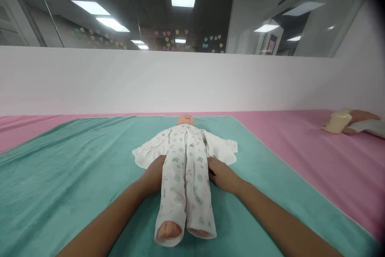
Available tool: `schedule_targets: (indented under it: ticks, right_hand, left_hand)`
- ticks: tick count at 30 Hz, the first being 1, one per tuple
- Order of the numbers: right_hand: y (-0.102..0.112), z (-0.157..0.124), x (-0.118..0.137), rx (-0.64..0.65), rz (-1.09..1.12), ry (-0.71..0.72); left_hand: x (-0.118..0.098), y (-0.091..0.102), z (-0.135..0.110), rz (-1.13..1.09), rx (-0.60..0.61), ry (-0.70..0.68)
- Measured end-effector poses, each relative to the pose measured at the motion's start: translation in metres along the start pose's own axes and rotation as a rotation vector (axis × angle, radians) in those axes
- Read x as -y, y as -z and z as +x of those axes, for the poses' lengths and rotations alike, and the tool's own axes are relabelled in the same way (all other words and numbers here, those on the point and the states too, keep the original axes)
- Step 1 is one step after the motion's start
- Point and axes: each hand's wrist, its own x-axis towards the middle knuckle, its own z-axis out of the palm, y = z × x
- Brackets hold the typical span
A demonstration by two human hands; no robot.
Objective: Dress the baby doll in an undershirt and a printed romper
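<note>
A baby doll [185, 120] lies on its back with its head away from me. It has on a white printed baby shirt [155, 146], the sleeves spread to both sides. White baby trousers [174, 187] with a green print cover its legs, which point towards me. One bare foot [169, 229] shows in the left trouser opening. My left hand [155, 175] is closed at the left side of the trousers, its fingertips hidden behind the cloth. On the opposite side my right hand [222, 173] has curled fingers at the trouser edge, near the shirt's hem.
A teal blanket [99, 160] lies under the doll, over a pink cover [288, 136]. At the far right is a cream bottle-like container [337, 122] beside a skin-coloured shape with white cloth. Behind stands a white wall [150, 82] with glass above it.
</note>
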Motion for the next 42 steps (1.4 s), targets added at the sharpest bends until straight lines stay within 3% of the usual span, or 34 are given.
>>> schedule_targets:
  ticks: [3,7,10,15,18,20,23,25,27,30,34,38,42]
  right_hand:
    - [-0.001,0.0,0.0,-0.029,-0.133,0.034]
    - [0.003,0.0,-0.001,-0.059,-0.257,0.104]
    - [0.009,-0.002,-0.001,-0.05,-0.239,0.137]
    - [0.016,-0.009,-0.001,-0.008,-0.099,0.152]
    - [0.018,-0.011,-0.002,0.006,0.012,0.055]
    - [0.021,-0.011,-0.007,-0.056,0.077,-0.072]
    - [0.025,-0.009,-0.025,-0.304,0.092,-0.343]
    - [0.029,-0.007,-0.045,-0.467,0.038,-0.518]
    - [0.032,-0.006,-0.065,-0.514,-0.019,-0.666]
    - [0.035,-0.007,-0.085,-0.442,-0.073,-0.826]
    - [0.033,-0.009,-0.086,-0.388,-0.1,-0.9]
    - [0.03,-0.008,-0.083,-0.434,0.027,-0.857]
    - [0.032,-0.006,-0.084,-0.534,0.159,-0.784]
  left_hand:
    - [0.003,0.008,-0.004,0.048,0.103,0.014]
    - [0.009,0.013,-0.006,0.039,0.122,0.027]
    - [0.015,0.013,-0.008,-0.027,0.146,0.046]
    - [0.024,0.016,-0.011,-0.152,0.173,0.253]
    - [0.03,0.018,-0.011,-0.232,0.138,0.388]
    - [0.038,0.019,-0.011,-0.188,0.042,0.503]
    - [0.058,0.014,-0.013,0.019,-0.181,0.645]
    - [0.073,0.01,-0.017,0.169,-0.269,0.664]
    - [0.085,0.005,-0.02,0.268,-0.249,0.664]
    - [0.092,0.002,-0.021,0.323,-0.163,0.67]
    - [0.088,0.004,-0.017,0.292,-0.2,0.67]
    - [0.073,0.015,-0.012,-0.019,-0.325,0.784]
    - [0.041,0.034,0.005,-0.304,-0.437,0.806]
